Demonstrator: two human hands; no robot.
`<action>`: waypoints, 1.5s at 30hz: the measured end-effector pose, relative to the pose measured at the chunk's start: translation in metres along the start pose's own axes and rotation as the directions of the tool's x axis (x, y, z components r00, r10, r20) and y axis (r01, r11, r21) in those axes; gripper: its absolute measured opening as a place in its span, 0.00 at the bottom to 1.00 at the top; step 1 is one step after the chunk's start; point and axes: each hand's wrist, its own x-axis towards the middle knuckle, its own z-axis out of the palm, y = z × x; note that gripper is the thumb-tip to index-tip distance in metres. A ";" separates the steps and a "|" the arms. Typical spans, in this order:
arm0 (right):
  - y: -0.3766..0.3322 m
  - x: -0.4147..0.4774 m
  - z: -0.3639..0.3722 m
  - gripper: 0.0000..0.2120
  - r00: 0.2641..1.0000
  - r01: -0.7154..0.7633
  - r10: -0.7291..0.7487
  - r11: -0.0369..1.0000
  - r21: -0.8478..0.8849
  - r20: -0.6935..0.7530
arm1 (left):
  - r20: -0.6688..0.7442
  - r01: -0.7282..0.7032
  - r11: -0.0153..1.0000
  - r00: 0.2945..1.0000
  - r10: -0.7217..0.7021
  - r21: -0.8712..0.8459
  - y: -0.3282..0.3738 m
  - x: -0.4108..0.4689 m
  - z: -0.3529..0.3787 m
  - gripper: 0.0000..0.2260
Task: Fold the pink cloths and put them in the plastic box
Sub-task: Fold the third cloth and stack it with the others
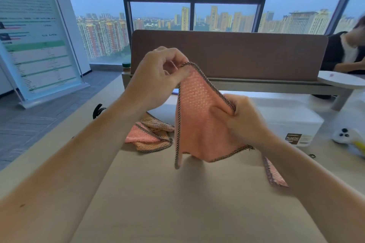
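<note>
You are holding one pink cloth (199, 122) up above the table (177, 203), and it is hanging free below your grip. Your left hand (158, 77) is pinching the top corner between thumb and fingertips; your right hand (245, 120) is pinching the dark-trimmed edge lower down, thumb pressing into the fabric.

More pink cloths are lying in a loose heap (150, 134) on the table to the left, and a strip of another (274, 173) is showing under your right forearm. The plastic box (286, 118) is sitting just behind your right hand.

Risks, as I judge them: the two pinches are sitting at unequal heights, so the edges may be meeting askew when you fold (a crooked fold would follow). The dangling lower corner could be dragging on the table and creasing.

Hard to make out: the box's opening is hidden behind your hand and cloth, so I cannot tell whether it is holding anything. The right edge is blurring.
</note>
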 end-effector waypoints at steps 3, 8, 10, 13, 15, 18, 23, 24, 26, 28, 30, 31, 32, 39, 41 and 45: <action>0.009 -0.008 -0.024 0.14 0.998 -0.050 0.047 0.988 0.144 0.029 | 0.101 0.299 0.942 0.953 -0.287 -0.151 -0.017 -0.004 -0.005 0.05; 0.006 -0.009 -0.061 0.07 0.995 -0.025 0.009 0.989 0.146 0.103 | 0.104 0.484 0.854 0.875 -0.473 -0.192 -0.038 -0.019 -0.008 0.06; 0.000 -0.004 -0.073 0.05 0.991 -0.020 0.001 0.991 0.134 0.136 | 0.053 0.462 0.865 0.886 -0.461 -0.198 -0.038 -0.017 -0.012 0.06; -0.006 0.003 -0.089 0.05 0.986 -0.075 0.045 0.979 0.190 0.158 | 0.044 0.458 0.866 0.887 -0.459 -0.200 -0.035 -0.014 -0.018 0.06; -0.005 0.004 -0.092 0.07 0.979 -0.135 0.095 0.964 0.229 0.179 | 0.064 0.459 0.870 0.888 -0.455 -0.183 -0.035 -0.015 -0.019 0.06; -0.006 -0.001 -0.096 0.11 0.963 -0.201 0.130 0.932 0.303 0.238 | 0.078 0.436 0.882 0.900 -0.429 -0.177 -0.031 -0.022 -0.024 0.05; -0.023 -0.003 -0.127 0.21 0.905 -0.272 0.073 0.856 0.441 0.418 | 0.221 0.437 0.782 0.899 -0.378 -0.444 -0.009 -0.023 -0.043 0.06; -0.025 0.000 -0.129 0.21 0.903 -0.266 0.064 0.859 0.438 0.424 | 0.224 0.449 0.759 0.893 -0.389 -0.471 -0.008 -0.020 -0.045 0.05; -0.020 0.007 -0.126 0.20 0.910 -0.251 0.089 0.895 0.368 0.405 | 0.219 0.465 0.781 0.885 -0.411 -0.416 -0.014 -0.015 -0.041 0.05; -0.007 0.009 -0.113 0.17 0.924 -0.259 0.147 0.919 0.298 0.352 | 0.218 0.477 0.837 0.876 -0.430 -0.268 -0.028 -0.018 -0.027 0.05; 0.012 0.007 -0.093 0.17 0.929 -0.281 0.194 0.924 0.260 0.316 | 0.225 0.523 0.837 0.845 -0.485 -0.159 -0.050 -0.028 -0.006 0.06; 0.025 0.004 -0.081 0.17 0.928 -0.292 0.215 0.928 0.233 0.305 | 0.243 0.577 0.806 0.807 -0.538 -0.133 -0.063 -0.036 0.005 0.06; 0.037 0.001 -0.069 0.18 0.927 -0.296 0.233 0.936 0.191 0.293 | 0.266 0.636 0.763 0.760 -0.593 -0.116 -0.074 -0.045 0.017 0.06; 0.075 -0.040 0.013 0.29 0.988 0.039 0.044 0.861 -0.506 0.151 | 0.199 0.170 0.877 0.938 -0.284 0.450 -0.096 -0.098 0.099 0.19; 0.066 -0.054 0.043 0.27 0.961 0.133 0.025 0.830 -0.541 0.275 | 0.368 0.026 0.865 0.898 -0.241 0.502 -0.087 -0.108 0.127 0.24; 0.084 -0.072 0.073 0.32 0.876 0.053 0.253 0.797 -0.602 0.412 | 0.538 -0.025 0.790 0.745 -0.393 0.613 -0.096 -0.128 0.151 0.29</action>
